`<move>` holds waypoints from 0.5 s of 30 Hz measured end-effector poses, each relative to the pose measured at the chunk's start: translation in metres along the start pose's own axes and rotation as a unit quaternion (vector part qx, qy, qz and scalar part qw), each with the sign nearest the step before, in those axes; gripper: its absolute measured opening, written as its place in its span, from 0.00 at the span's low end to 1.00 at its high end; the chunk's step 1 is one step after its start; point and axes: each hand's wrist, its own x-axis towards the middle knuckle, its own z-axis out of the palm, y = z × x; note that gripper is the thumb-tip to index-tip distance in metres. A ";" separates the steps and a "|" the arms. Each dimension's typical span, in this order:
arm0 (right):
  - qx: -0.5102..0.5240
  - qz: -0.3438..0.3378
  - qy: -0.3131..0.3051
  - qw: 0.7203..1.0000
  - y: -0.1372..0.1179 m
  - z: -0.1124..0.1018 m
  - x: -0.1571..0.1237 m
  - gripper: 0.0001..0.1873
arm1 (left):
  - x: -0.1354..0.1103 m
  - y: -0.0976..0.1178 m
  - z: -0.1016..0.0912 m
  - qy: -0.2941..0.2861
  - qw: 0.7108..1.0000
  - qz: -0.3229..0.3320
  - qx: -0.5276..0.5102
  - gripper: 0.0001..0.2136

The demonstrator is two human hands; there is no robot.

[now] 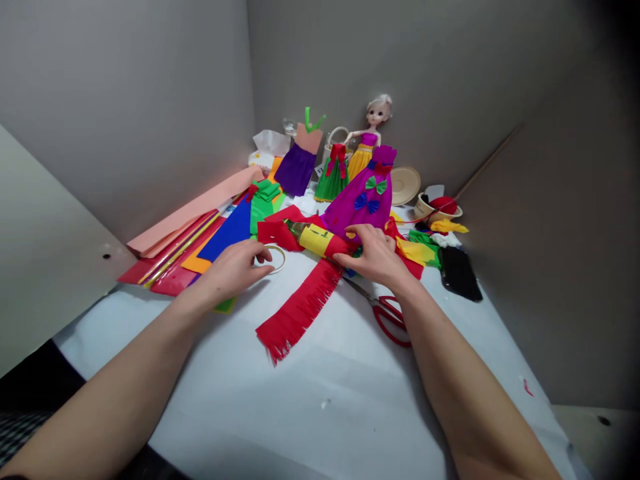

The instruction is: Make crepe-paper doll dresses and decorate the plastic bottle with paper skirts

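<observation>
"What's set out on the white table [280,413] in this grey-walled booth?"

"A clear bottle banded in yellow [315,239], with red crepe paper around one end, lies mid-table under the right hand [375,255]. Its fingers [367,233] are spread wide, pressing down."

"And the left hand [233,270]?"

"Its fingers [260,251] curl narrowly against a thin roll of clear tape [275,259]; I can't tell if they grip it. A fringed red crepe-paper strip [300,310] runs toward the near edge, with red-handled steel scissors [387,317] near the right wrist."
</observation>
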 end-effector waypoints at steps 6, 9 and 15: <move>0.018 -0.020 0.024 0.999 -0.007 -0.008 -0.003 0.26 | 0.005 -0.001 0.023 -0.025 0.995 0.054 0.082 0.10; 0.025 -0.036 0.033 0.998 -0.017 -0.016 -0.007 0.23 | 0.005 0.001 0.023 -0.026 0.996 0.053 0.063 0.09; 0.072 -0.061 0.050 0.994 -0.043 -0.025 -0.016 0.11 | -0.007 0.027 0.011 0.034 0.991 0.064 -0.110 0.08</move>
